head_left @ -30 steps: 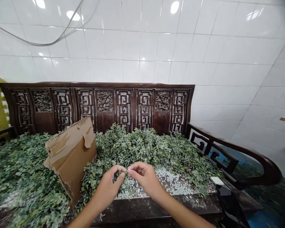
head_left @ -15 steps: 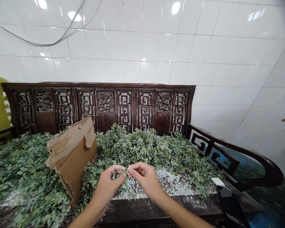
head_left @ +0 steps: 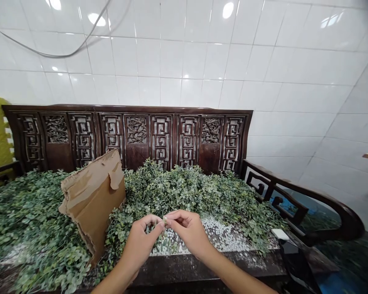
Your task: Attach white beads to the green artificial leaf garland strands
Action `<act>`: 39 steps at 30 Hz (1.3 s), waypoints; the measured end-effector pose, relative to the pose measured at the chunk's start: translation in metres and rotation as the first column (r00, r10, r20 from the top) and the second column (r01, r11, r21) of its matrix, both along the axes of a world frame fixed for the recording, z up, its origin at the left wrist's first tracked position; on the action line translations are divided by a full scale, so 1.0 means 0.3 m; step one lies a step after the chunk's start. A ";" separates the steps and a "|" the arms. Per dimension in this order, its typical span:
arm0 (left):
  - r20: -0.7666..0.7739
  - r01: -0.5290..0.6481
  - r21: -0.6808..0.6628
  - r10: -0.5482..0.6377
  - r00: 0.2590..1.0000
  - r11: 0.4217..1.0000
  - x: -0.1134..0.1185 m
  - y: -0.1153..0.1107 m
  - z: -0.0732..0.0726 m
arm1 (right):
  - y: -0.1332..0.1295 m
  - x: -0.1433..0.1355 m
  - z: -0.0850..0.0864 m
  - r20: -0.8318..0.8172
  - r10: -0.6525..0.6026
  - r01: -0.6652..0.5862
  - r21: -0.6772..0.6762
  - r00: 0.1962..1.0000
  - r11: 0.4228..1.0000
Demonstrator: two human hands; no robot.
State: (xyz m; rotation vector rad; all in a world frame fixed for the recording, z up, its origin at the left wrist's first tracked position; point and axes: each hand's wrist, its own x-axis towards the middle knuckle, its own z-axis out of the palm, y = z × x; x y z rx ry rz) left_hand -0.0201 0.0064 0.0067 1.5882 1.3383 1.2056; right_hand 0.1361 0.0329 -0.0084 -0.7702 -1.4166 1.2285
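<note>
My left hand (head_left: 143, 239) and my right hand (head_left: 188, 234) meet fingertip to fingertip above the bench's front edge. Both are closed in a pinch on a small leafy green sprig (head_left: 165, 245), whose leaves hang below the fingers. A tiny pale bit shows between the fingertips, too small to make out. Beneath and behind the hands lie many small white pieces (head_left: 223, 239), scattered over the seat. A large heap of green leafy sprigs (head_left: 184, 188) rises behind them.
A torn cardboard sheet (head_left: 98, 204) stands upright left of my hands, with more greenery (head_left: 24, 228) beyond it. The dark carved wooden bench has a backrest (head_left: 138, 157) and a curved armrest (head_left: 325, 202). A black object (head_left: 296, 261) with a white pad (head_left: 280, 234) lies at the right.
My hands stay nearly in place; the fingertips have come slightly closer together. The sprig now hangs lower beneath the fingers.
</note>
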 end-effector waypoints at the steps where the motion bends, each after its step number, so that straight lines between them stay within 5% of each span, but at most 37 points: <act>1: 0.008 -0.003 -0.001 0.003 1.000 1.000 0.001 -0.001 -0.002 | -0.003 0.001 0.003 0.012 0.008 -0.008 0.003 1.000 1.000; 39: 0.027 -0.088 -0.008 0.088 0.996 0.996 0.000 -0.002 0.008 | -0.028 -0.008 0.004 0.025 0.009 -0.008 -0.050 1.000 0.999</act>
